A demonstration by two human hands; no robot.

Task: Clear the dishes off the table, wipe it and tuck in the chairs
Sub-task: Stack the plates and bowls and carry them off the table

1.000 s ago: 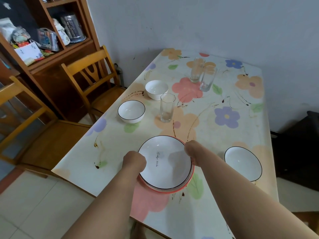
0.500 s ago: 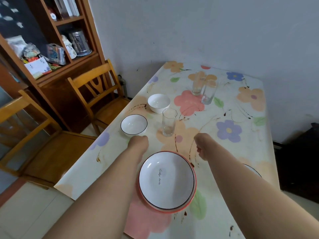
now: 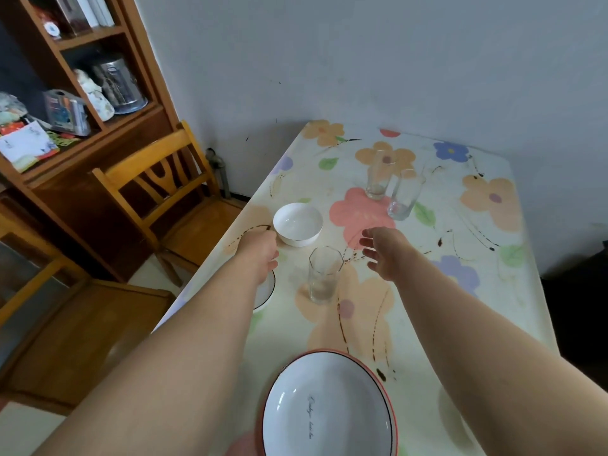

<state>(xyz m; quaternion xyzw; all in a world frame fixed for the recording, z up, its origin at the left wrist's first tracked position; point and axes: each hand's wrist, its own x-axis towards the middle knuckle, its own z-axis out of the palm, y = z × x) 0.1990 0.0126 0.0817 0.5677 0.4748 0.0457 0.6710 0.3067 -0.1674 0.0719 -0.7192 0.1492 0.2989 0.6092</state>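
your right fingers [image 3: 367, 241] are spread, empty, beside the clear faceted drinking glass [image 3: 324, 274] on the floral bench [image 3: 460, 307]; your left hand [image 3: 260, 253] hides its grip over the black-rimmed white bowl [image 3: 266, 292]. a hasty reach could topple that glass.

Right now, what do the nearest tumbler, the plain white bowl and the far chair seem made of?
The tumbler: clear glass probably; the cloth shows through. The bowl: likely glazed ceramic, glossy white with highlights. The chair: varnished wood, orange sheen, faint grain.

tall glass [image 3: 324, 274] stands between the hands; bowl [image 3: 298, 224] just beyond
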